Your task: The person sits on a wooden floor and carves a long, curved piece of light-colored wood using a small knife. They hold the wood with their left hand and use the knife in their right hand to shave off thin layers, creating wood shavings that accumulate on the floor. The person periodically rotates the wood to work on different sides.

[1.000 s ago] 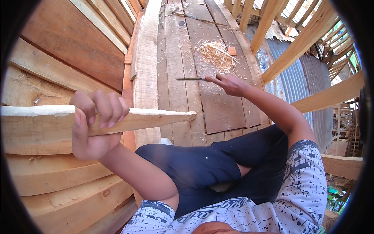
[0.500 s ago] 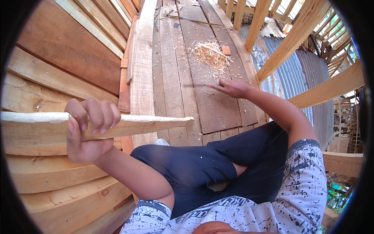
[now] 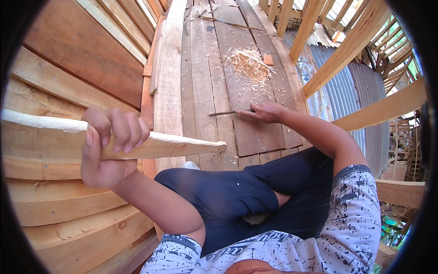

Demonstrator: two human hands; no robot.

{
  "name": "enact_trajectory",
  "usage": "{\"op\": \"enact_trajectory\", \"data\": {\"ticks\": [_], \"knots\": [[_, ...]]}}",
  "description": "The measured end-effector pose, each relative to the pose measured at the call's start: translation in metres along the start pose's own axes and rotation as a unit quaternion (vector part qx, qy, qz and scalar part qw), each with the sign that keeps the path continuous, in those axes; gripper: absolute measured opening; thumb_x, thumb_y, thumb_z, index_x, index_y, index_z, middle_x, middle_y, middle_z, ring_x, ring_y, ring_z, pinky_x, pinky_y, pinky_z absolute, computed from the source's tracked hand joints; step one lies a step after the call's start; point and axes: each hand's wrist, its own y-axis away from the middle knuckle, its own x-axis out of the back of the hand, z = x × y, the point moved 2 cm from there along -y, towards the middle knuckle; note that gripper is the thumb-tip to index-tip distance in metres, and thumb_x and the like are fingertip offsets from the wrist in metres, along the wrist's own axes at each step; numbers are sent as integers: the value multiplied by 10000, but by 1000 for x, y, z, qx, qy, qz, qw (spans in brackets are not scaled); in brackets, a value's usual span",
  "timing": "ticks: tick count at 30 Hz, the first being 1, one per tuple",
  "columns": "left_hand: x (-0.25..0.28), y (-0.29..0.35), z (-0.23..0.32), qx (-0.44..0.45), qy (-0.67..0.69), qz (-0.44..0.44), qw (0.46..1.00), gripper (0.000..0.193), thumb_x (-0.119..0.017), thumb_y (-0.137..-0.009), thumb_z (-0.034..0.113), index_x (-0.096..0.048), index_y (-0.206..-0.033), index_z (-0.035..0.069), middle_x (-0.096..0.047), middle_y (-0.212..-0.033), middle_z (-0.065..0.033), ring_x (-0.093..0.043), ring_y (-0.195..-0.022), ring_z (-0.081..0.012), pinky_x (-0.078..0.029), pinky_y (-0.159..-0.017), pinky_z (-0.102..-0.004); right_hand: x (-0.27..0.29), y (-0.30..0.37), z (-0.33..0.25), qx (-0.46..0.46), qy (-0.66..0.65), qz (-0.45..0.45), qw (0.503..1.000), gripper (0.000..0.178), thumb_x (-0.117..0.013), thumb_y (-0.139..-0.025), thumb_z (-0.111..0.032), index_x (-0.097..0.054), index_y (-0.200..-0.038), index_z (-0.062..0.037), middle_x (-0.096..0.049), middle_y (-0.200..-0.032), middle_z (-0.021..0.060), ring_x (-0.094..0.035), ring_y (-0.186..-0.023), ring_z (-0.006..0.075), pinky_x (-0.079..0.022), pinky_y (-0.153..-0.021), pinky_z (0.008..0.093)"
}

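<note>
My left hand (image 3: 109,148) is closed round a long pale wooden board (image 3: 180,146) with a whitish, rough upper edge. The fingers wrap over that edge, and the board's right end lies over the floor planks. Low above the floor, my right hand (image 3: 264,113) grips a thin, dark, blade-like tool (image 3: 222,113). Its narrow end points left, and the part inside the fingers is hidden. Beyond this hand lies a heap of wood shavings (image 3: 251,64), with a small reddish-brown wood block (image 3: 268,60) at its right side.
Wooden plank walls (image 3: 86,55) rise at the left, next to a pale upright beam (image 3: 168,91). At the right stand wooden posts (image 3: 340,50) and corrugated metal sheets (image 3: 335,77). A thin strip (image 3: 230,23) lies on the far floor. My bent legs (image 3: 228,187) take up the near middle.
My right hand has moved slightly toward me and left with the tool, which now shows more sharply. The board's left part has swung up and away, with my left hand still round it.
</note>
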Motion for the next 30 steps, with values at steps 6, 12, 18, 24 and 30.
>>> {"op": "enact_trajectory", "data": {"ticks": [6, 12, 18, 24, 30], "knots": [[0, -1, 0, -2, 0, -11, 1000, 259, -346, -1025, 262, -338, -793, 147, -353, -631, 3, -323, -539, -101, -314, -539, -279, -20, 5, 47, -253, -77, 134, 955, 768, -447, -925, -5, -135, -1566, -293, -519, -861, 164, -623, -657, 315, -530, -582, 416], [3, 1, 2, -7, -2, -8, 1000, 260, -344, -1029, 267, -339, -797, 149, -352, -632, 4, -326, -542, -103, -311, -544, -279, -2, 43, 18, 49, 38, -26, 998, 795, -410, -929, 1, -99, -1560, -369, -519, -951, 165, -633, -682, 292, -543, -594, 417], [3, 0, 2, -4, 10, -7, 1000, 256, -349, -1024, 267, -338, -800, 144, -360, -631, -2, -330, -541, -105, -312, -550, -285, -20, 66, 49, -215, -120, 14, 969, 767, -333, -956, 39, -90, -1555, -373, -500, -996, 187, -628, -807, 343, -544, -733, 427], [3, 1, 3, -4, 14, -6, 1000, 249, -350, -1018, 262, -339, -802, 139, -368, -634, -7, -337, -543, -108, -314, -552, -290, -2, 79, 55, -40, -3, -58, 997, 765, -366, -952, 31, -111, -1560, -356, -496, -1005, 184, -615, -789, 324, -530, -727, 431], [2, -1, 1, -2, 7, -10, 1000, 259, -344, -1027, 264, -338, -796, 147, -353, -632, 5, -321, -540, -98, -313, -546, -279, -25, 94, 72, -90, 11, -35, 995, 851, -470, -876, 38, -119, -1568, -311, -495, -960, 167, -616, -706, 287, -513, -633, 396]]}}
